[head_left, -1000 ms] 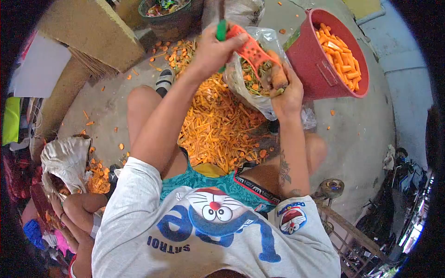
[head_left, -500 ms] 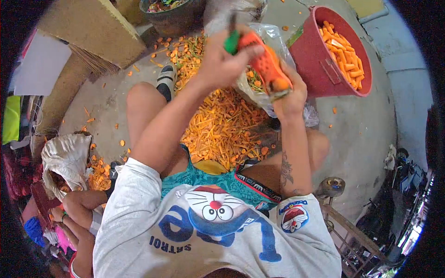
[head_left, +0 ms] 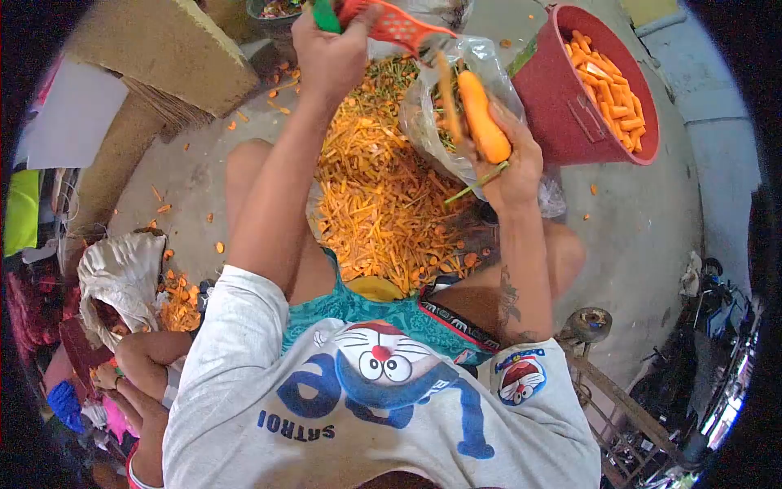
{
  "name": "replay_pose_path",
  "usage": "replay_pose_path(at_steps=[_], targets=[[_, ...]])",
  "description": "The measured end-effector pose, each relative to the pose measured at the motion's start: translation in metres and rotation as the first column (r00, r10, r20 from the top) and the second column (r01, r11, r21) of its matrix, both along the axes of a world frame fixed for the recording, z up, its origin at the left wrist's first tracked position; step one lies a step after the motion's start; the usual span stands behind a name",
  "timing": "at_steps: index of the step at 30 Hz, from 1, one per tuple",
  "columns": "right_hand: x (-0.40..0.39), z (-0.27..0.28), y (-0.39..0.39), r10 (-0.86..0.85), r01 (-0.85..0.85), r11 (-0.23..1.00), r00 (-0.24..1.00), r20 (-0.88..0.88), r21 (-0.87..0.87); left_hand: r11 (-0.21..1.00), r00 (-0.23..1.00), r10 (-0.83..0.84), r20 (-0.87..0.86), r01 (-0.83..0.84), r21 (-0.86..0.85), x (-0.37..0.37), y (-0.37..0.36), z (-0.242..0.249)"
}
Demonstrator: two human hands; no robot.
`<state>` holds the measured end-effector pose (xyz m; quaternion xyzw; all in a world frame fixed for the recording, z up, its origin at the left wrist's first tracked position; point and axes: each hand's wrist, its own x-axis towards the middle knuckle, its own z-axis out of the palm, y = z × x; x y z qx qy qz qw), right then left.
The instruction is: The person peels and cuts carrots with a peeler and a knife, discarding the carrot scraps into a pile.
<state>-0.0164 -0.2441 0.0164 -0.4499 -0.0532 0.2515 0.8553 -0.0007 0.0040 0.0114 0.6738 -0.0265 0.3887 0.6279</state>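
My left hand point(head_left: 332, 61) is closed around an orange-red peeler point(head_left: 399, 26) with holes along its body. A green handle point(head_left: 326, 15) also sticks out of that hand, its far end out of view. My right hand point(head_left: 519, 163) grips a peeled-looking carrot point(head_left: 482, 114) by its lower end, with a thin green stalk point(head_left: 476, 183) beside the palm. A strip of peel point(head_left: 449, 98) hangs, blurred, just left of the carrot. The peeler is apart from the carrot, beyond its top end. Below lies a heap of orange peelings point(head_left: 383, 204) between my legs.
A red tub point(head_left: 562, 122) holding peeled carrots point(head_left: 611, 98) stands at the right. A clear plastic bag point(head_left: 485, 57) sits behind my right hand. At the lower left are another person's arm point(head_left: 142, 407) and a white sack point(head_left: 122, 273). A metal frame point(head_left: 619, 399) stands lower right.
My left hand has moved up and left with the peeler, away from the carrot. The carrot now shows fully in my right hand, and a strip of peel has come into view.
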Motion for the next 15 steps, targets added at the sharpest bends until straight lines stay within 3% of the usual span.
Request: replay_pose_path(at_steps=[1,2,3,5,9,11,13,14,15], targets=[[0.003,-0.004,-0.001,0.039,-0.039,0.999,0.999,-0.002,0.017,0.988,1.0,0.009,0.024,-0.005,-0.156,0.002,0.006,0.002],[0.006,-0.008,-0.001,0.041,-0.041,0.999,0.999,0.008,0.022,0.994,0.995,0.092,-0.038,-0.094,-0.048,-0.001,-0.001,-0.004],[0.008,-0.01,-0.001,-0.009,0.009,1.0,1.0,-0.026,0.008,0.992,0.997,-0.004,-0.079,-0.006,-0.123,-0.013,-0.023,-0.001],[0.007,-0.008,-0.003,-0.067,0.066,0.998,0.996,-0.064,-0.013,0.97,0.994,-0.048,0.093,0.024,0.242,-0.032,-0.055,0.002],[-0.006,0.004,-0.004,-0.025,0.023,0.999,0.996,-0.084,-0.024,0.962,0.998,-0.045,0.045,0.031,0.271,-0.008,-0.022,-0.012],[-0.003,0.002,-0.003,0.008,-0.007,1.0,0.998,-0.064,0.02,0.991,0.999,-0.03,-0.042,0.024,-0.13,0.004,0.008,-0.007],[0.011,-0.009,-0.011,0.184,-0.183,0.98,0.983,0.002,0.072,0.997,0.997,0.014,-0.074,-0.02,-0.081,-0.009,-0.006,0.005],[0.011,-0.004,-0.007,0.181,-0.181,0.981,0.983,0.009,0.074,0.997,0.995,-0.039,-0.088,0.033,-0.069,-0.02,-0.028,0.004],[0.007,0.002,-0.001,0.073,-0.07,0.996,0.996,-0.054,0.052,0.994,0.99,-0.094,-0.107,0.088,-0.061,-0.028,-0.045,0.0]])
